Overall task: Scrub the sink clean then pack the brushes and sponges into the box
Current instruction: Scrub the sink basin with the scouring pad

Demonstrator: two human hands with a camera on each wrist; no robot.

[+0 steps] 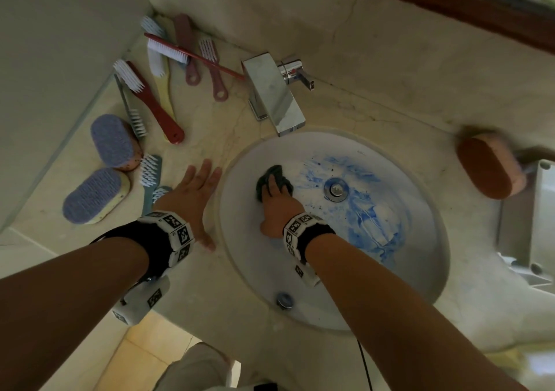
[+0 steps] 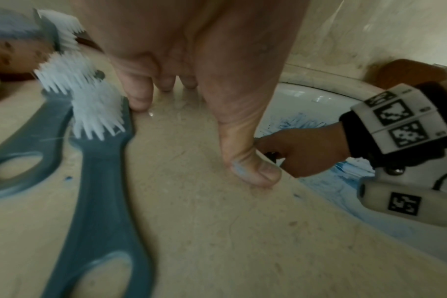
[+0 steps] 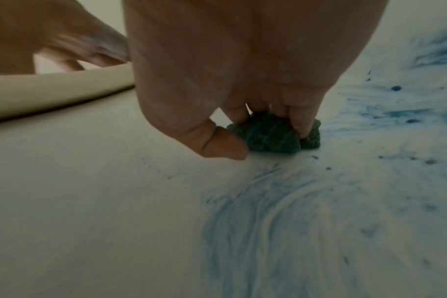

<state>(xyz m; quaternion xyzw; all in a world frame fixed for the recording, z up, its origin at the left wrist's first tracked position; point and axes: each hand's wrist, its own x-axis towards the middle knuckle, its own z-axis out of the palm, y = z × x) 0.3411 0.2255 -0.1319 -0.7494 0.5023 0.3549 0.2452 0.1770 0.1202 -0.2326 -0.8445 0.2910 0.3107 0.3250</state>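
Right hand (image 1: 277,210): fingers pressed a dark scrubbing pad (image 1: 274,181) onto the blue-smeared sink (image 1: 420,270). Left hand (image 1: 192,198): fingers spread flat on the worktop (image 1: 228,306), holding nothing.

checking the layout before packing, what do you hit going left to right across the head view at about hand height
purple-topped sponge → blue brush → left hand flat on the counter → right hand pressing a dark scrub pad in the sink → drain → brown sponge

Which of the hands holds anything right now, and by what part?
The right hand presses a crumpled dark scouring pad from on top. The left hand rests flat, holding nothing.
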